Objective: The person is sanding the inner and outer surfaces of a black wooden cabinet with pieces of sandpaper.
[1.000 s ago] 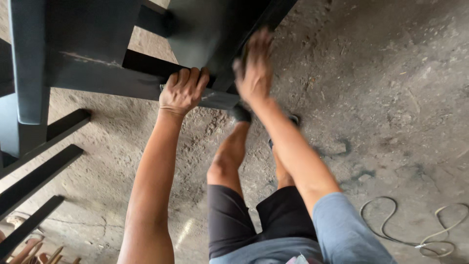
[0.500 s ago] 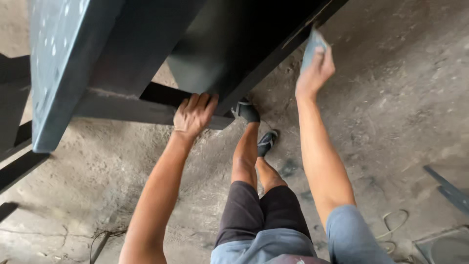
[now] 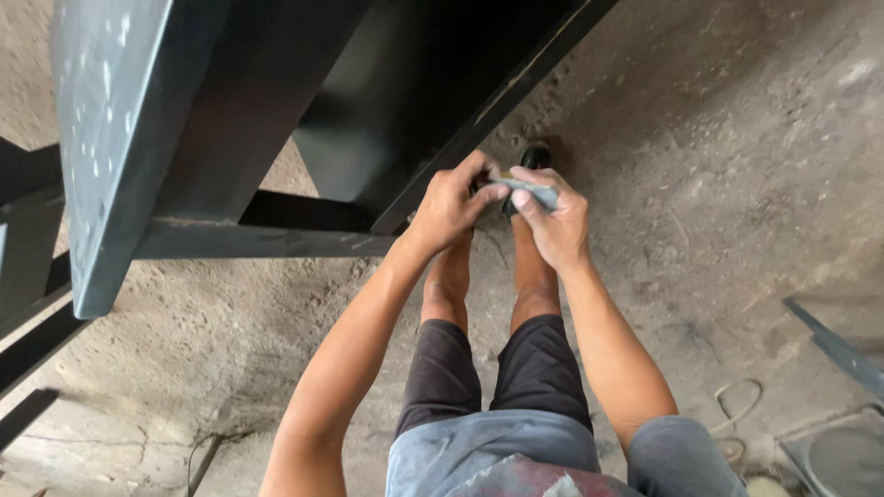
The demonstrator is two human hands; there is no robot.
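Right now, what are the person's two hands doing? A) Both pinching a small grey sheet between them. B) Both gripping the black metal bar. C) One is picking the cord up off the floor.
A: the left hand and the right hand meet in front of the black metal frame, both holding a small grey sheet by the fingertips.

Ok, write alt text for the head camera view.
Seen from above, a person's left hand and right hand hold a small grey sheet together beside a black metal frame. Below them are bare legs, dark shorts and a dusty concrete floor.
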